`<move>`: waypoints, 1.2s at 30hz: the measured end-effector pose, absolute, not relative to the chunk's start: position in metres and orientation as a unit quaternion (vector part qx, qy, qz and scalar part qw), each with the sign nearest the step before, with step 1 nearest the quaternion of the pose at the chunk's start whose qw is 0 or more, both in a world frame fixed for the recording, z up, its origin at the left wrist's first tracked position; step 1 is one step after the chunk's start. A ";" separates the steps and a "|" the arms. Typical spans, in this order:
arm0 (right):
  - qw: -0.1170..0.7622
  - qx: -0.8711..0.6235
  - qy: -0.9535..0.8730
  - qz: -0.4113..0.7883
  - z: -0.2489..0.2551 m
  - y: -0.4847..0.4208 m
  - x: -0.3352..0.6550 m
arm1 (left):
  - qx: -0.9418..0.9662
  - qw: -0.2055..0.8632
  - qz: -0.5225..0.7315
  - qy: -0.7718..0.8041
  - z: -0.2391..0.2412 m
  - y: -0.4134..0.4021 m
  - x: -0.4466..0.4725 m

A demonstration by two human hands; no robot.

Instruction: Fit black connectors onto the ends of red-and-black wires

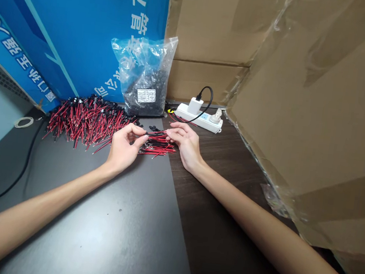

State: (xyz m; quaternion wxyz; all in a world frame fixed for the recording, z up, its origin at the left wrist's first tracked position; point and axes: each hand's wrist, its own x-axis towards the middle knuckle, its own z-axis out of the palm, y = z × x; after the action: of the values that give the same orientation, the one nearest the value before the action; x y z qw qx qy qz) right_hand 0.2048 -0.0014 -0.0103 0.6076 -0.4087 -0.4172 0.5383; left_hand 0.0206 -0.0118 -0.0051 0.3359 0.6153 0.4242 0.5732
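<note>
Left hand (125, 144) pinched on one red-black wire (157, 132); right hand (187, 145) narrow at its other end, can't tell if gripping. Wire's axis left-right, above wire bundle (158, 146), toward worktop's (108, 234) far edge; neither hand clearly nearer.

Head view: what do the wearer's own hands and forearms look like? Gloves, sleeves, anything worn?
Left hand and right hand: both bare, no gloves. Left forearm and right forearm: slender, no sleeves in frame. No watch, bracelet or cable at either wrist. No ring shows on the visible fingers, though some are partly hidden.
</note>
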 end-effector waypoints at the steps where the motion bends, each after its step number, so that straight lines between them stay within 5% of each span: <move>1: 0.607 -0.409 -0.412 0.543 -0.010 -0.002 0.205 | 0.615 0.337 0.574 0.422 -0.005 -0.012 0.021; 24: 0.657 -0.422 -0.358 0.512 -0.023 0.015 0.215 | 0.651 0.303 0.559 0.415 0.008 -0.013 0.016; 32: 0.432 -0.358 -0.744 0.363 -0.006 -0.006 0.212 | 0.571 0.313 0.621 0.437 0.049 0.032 -0.030; 36: 0.334 -0.387 -0.818 0.262 -0.004 -0.013 0.212 | 0.555 0.357 0.556 0.505 0.057 0.047 -0.052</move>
State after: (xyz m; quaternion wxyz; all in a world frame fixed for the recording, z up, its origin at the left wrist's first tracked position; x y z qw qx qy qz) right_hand 0.2124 -0.0129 -0.0037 0.3340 -0.3871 -0.8184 0.2624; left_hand -0.0524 0.0468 0.0567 0.3573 0.5547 0.5049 0.5565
